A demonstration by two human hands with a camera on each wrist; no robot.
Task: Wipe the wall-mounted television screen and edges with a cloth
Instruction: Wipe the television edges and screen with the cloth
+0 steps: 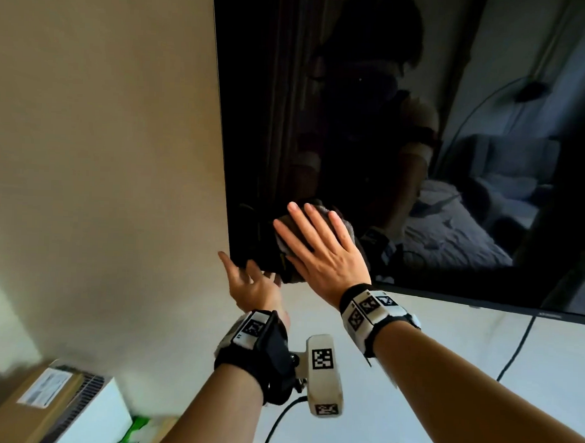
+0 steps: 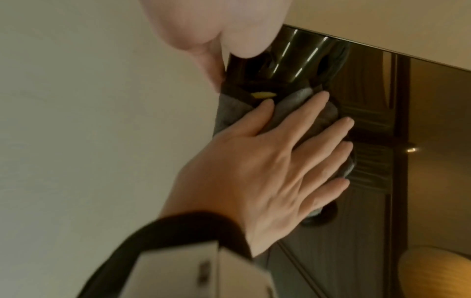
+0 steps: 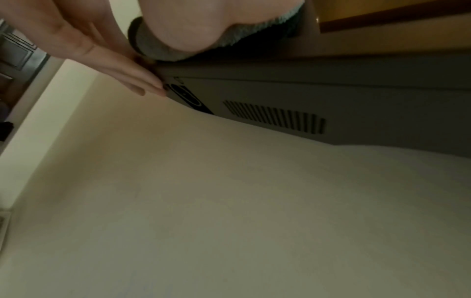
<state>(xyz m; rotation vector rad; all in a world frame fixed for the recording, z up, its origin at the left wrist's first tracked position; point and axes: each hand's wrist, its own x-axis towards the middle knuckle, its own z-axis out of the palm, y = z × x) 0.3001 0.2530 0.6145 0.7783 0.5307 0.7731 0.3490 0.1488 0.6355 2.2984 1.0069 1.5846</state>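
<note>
The wall-mounted television [image 1: 354,124] is dark and reflects the room. My right hand [image 1: 320,245] lies flat with straight fingers and presses a grey cloth [image 1: 348,227] against the screen near its lower-left corner. In the left wrist view the right hand [image 2: 267,165] covers most of the cloth [image 2: 229,113]. My left hand [image 1: 252,283] sits just below that corner, palm up and fingers relaxed, touching the television's bottom edge. The right wrist view shows the left hand's fingers [image 3: 132,78] against the television's rear corner, beside the cloth [image 3: 153,46].
Beige wall [image 1: 104,148] runs left of the television. A black cable [image 1: 515,355] hangs from its bottom edge at the right. Down at the lower left stand a cardboard box [image 1: 32,407], a white box [image 1: 92,410] and a green packet [image 1: 138,431].
</note>
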